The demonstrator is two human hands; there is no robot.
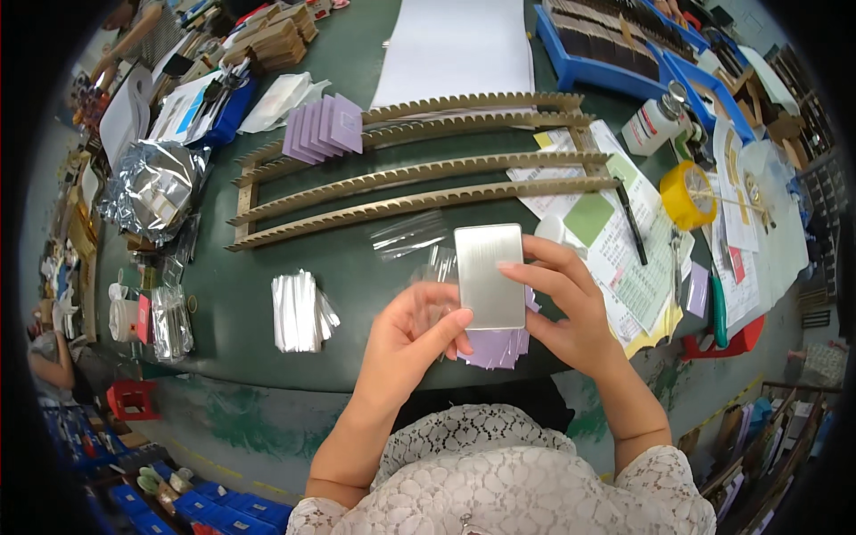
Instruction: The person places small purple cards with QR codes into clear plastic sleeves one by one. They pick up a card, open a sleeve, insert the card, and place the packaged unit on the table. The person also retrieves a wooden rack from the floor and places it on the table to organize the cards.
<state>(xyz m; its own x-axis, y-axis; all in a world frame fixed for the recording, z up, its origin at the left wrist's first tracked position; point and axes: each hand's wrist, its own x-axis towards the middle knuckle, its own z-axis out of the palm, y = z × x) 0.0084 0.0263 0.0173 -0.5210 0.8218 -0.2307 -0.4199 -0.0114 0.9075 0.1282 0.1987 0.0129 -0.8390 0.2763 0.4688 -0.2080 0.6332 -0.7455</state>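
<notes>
Between my two hands is a flat silver rectangular metal plate (489,281) with rounded corners and a brushed face. My left hand (406,334) grips its lower left edge, thumb on top. Along the right side, my right hand (571,312) holds it with one fingertip resting on the face. Lavender square pieces (495,350) lie under the plate near the table's front edge, partly hidden by it. Just beyond my left hand are clear plastic bags (410,235). A stack of shiny silver strips or packets (300,312) lies farther left on the dark green table (241,312).
A rack of notched metal rails (419,185) spans the table, with several lavender pieces (323,127) standing in it. Papers (615,241), a black pen (631,223), a yellow tape roll (687,195) and a white bottle (654,125) are at right. Foil wrapping (156,192) sits left.
</notes>
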